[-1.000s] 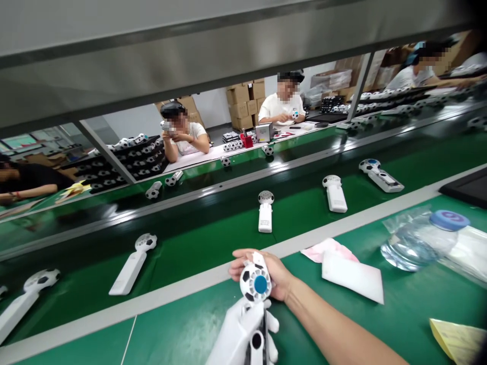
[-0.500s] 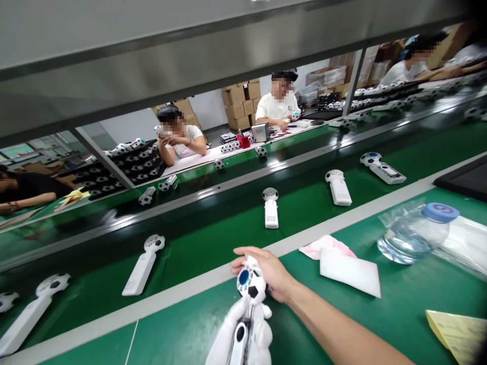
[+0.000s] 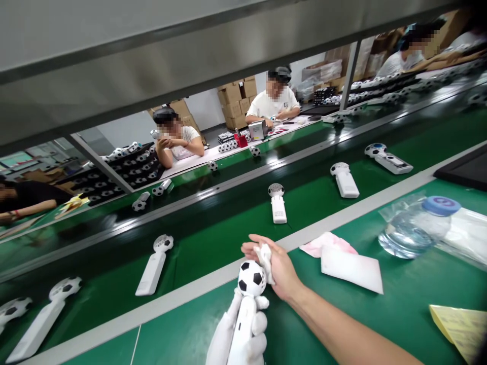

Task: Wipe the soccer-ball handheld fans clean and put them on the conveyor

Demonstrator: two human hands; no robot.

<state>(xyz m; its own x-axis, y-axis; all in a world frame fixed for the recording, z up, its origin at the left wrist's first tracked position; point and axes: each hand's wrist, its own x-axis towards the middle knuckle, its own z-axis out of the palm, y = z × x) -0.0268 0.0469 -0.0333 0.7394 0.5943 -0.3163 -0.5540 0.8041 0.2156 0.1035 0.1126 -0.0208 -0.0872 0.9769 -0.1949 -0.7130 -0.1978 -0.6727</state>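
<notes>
My left hand (image 3: pixel 256 327), in a white glove, is wrapped round the white handle of a handheld fan (image 3: pixel 251 278) with a football-patterned head. The fan stands tilted, head up, with the side of its head and a small slot in the handle facing me. Bare and just right of the fan head, my right hand (image 3: pixel 283 274) holds a crumpled white cloth (image 3: pixel 265 258) against its palm, with the fingers reaching out behind. The cloth is close to the fan head; whether it touches is hard to see.
Several similar fans (image 3: pixel 154 266) lie on the green conveyor belt (image 3: pixel 213 238) beyond the pale edge strip. To the right are a white pad (image 3: pixel 352 268), a pink cloth (image 3: pixel 331 243), a water bottle (image 3: pixel 416 230) and yellow paper (image 3: pixel 460 329). Co-workers sit across the belt.
The fan in my left hand has turned, so its blue disc and the handle's dark oval no longer show. My right hand has shifted slightly right. Fans on the near belt have moved right.
</notes>
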